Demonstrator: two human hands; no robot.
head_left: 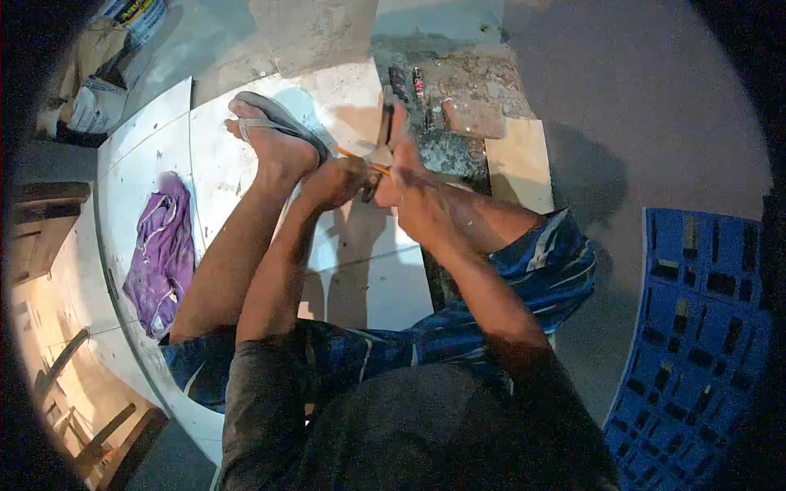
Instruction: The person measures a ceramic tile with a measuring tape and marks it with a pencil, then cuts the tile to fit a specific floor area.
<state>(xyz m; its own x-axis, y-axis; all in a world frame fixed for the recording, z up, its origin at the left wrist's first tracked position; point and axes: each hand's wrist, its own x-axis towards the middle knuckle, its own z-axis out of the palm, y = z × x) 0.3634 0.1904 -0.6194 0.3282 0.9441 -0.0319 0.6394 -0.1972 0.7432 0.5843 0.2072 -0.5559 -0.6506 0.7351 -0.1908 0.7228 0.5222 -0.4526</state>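
My left hand [337,183] is closed low over the floor between my legs, its fingers curled. Close beside it, my right hand [409,178] is closed around one end of a thin orange stick [380,169] that looks like a pencil. The stick slants up and left past my left hand's knuckles. A pale, flat piece [378,155] shows between the hands, too blurred to name. What my left fingers hold is hidden. A grey flip-flop [278,114] is on my left foot, just beyond the hands.
White floor tiles [155,155] lie under my legs, beside a rough broken strip [483,86] with a loose brick-like piece [475,119]. A purple cloth [164,254] lies at left, sacks [94,106] at upper left, a blue patterned mat [696,327] at right, wooden furniture [49,221] at far left.
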